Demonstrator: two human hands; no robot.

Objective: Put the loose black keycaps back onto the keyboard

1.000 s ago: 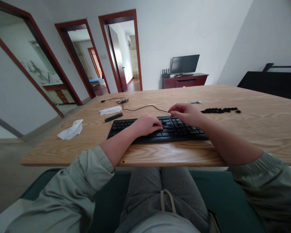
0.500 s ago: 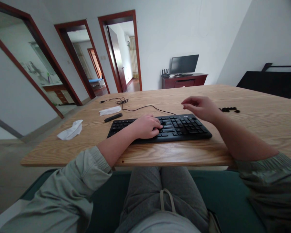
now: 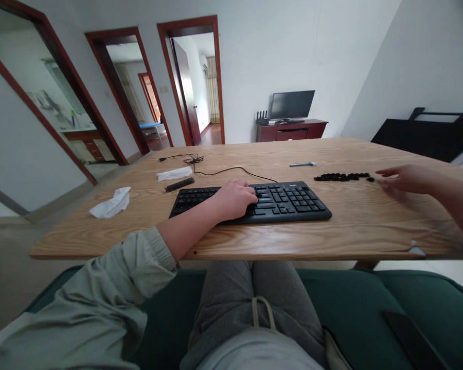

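Observation:
A black keyboard lies on the wooden table in front of me. My left hand rests on its middle with the fingers curled down onto the keys. Off to the right, my right hand hovers just above the table beside the right end of a row of several loose black keycaps. Its fingers are held together and point left. They are blurred, and I cannot make out what is between them.
The keyboard's cable runs back left. Two crumpled tissues, a black bar and a blue pen lie on the table. Doorways, a TV on a cabinet and a dark bench stand behind.
My right hand has lifted off the keyboard's upper right keys and swung right to the end of the keycap row. My left hand has stayed on the keyboard.

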